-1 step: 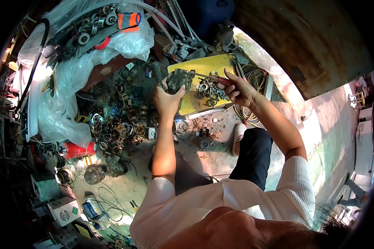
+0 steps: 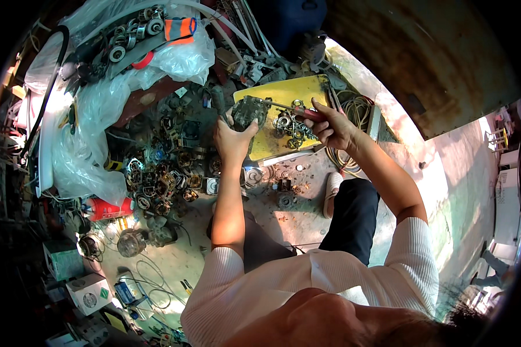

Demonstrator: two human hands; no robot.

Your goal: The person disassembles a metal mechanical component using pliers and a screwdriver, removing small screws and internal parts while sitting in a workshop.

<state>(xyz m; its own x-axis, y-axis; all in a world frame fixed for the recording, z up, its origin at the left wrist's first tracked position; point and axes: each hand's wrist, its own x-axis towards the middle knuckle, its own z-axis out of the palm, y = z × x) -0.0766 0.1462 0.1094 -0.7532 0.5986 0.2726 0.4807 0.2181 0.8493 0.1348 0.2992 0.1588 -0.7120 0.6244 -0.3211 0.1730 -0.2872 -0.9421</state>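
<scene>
My left hand (image 2: 234,140) is closed around a dark, grimy, blocky machine part (image 2: 250,111), held up over the left side of a yellow board (image 2: 263,151). My right hand (image 2: 337,128) grips the red handle of a screwdriver (image 2: 311,113). Its metal shaft points left, and the tip meets the upper right edge of the part; the exact contact spot is too small to tell. Below the shaft, a pile of small metal rings and fittings (image 2: 289,128) lies on the board.
A heap of dismantled metal parts (image 2: 162,179) covers the ground at left. Beyond it hangs clear plastic sheeting (image 2: 87,156), with a red cylinder (image 2: 109,209) at its foot. Coiled hoses (image 2: 362,110) lie right of the board. A rusty panel (image 2: 422,69) stands at upper right.
</scene>
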